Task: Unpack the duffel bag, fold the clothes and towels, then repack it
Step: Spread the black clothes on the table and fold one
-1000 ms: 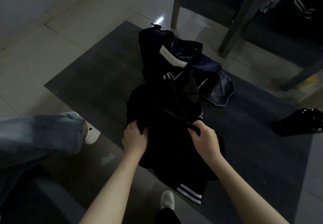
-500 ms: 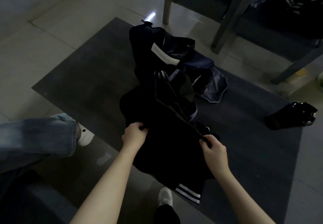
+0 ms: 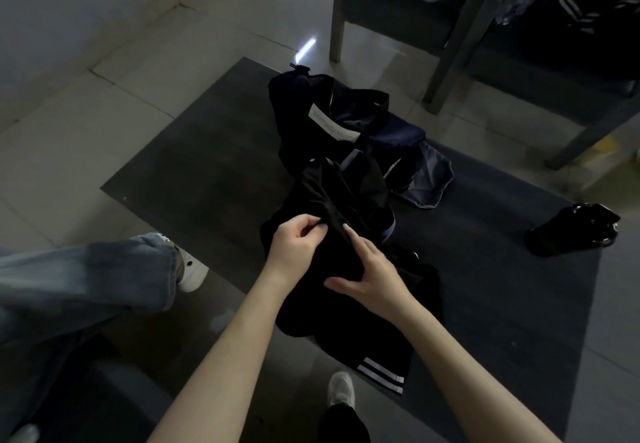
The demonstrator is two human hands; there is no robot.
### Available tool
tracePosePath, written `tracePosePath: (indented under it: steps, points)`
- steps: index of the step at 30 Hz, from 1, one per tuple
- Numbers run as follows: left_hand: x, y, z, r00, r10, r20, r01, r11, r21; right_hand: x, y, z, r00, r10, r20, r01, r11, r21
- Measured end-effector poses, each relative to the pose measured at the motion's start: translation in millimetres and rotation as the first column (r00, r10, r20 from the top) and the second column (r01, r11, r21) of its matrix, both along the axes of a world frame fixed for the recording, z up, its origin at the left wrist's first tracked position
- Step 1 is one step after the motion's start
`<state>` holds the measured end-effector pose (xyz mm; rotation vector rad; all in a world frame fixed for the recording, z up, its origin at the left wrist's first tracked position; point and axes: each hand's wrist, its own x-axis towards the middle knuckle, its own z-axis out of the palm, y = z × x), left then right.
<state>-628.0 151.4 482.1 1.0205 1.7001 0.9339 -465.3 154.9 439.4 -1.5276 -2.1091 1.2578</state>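
Two hands work the black striped garment (image 3: pixel 349 325): left hand (image 3: pixel 294 248) fingers pinch a fold, right hand (image 3: pixel 372 278) fingers press flat.

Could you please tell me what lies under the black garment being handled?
The black garment rests on the dark grey mat, its far end overlapping the navy duffel bag. Anything else beneath is hidden. The left hand pinches it; the right hand rests on top.

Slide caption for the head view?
Left hand pinches a black garment, right hand presses it, duffel bag behind.
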Motion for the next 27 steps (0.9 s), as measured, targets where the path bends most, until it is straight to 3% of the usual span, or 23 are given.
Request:
tracePosePath:
  steps: [4, 8, 13, 16, 20, 27]
  points:
    - [18.8, 6.3, 29.7, 0.991, -0.048, 0.123, 0.046, 0.999, 0.019, -8.0, 4.5, 13.9, 0.885, -0.275, -0.375, 0.286, 0.958, -0.029]
    - [14.1, 6.8, 39.7, 0.953, -0.024, 0.302, 0.035, 0.999, -0.034, 23.6, 18.5, 47.5, 0.768, -0.419, -0.484, 0.410, 0.903, -0.131]
    - [12.3, -0.1, 16.6, 0.950, -0.312, -0.006, 0.309, 0.944, -0.114, 74.9, 16.4, 83.3, 0.590, -0.563, -0.578, 0.464, 0.823, -0.328]
    - [29.6, -2.0, 3.6, 0.847, -0.490, -0.207, 0.462, 0.870, -0.170, 107.5, 8.1, 82.2, 0.600, -0.621, -0.504, 0.511, 0.782, -0.356]
    - [64.4, -8.0, -18.0, 0.630, -0.683, -0.370, 0.599, 0.730, -0.328, 153.8, -4.4, 45.0, 0.637, -0.707, -0.306, 0.647, 0.707, -0.286]
    - [120.9, -20.6, -78.1, 0.330, -0.834, -0.442, 0.683, 0.534, -0.498, 214.7, -32.5, -44.2, 0.557, -0.825, 0.097, 0.812, 0.516, -0.271]
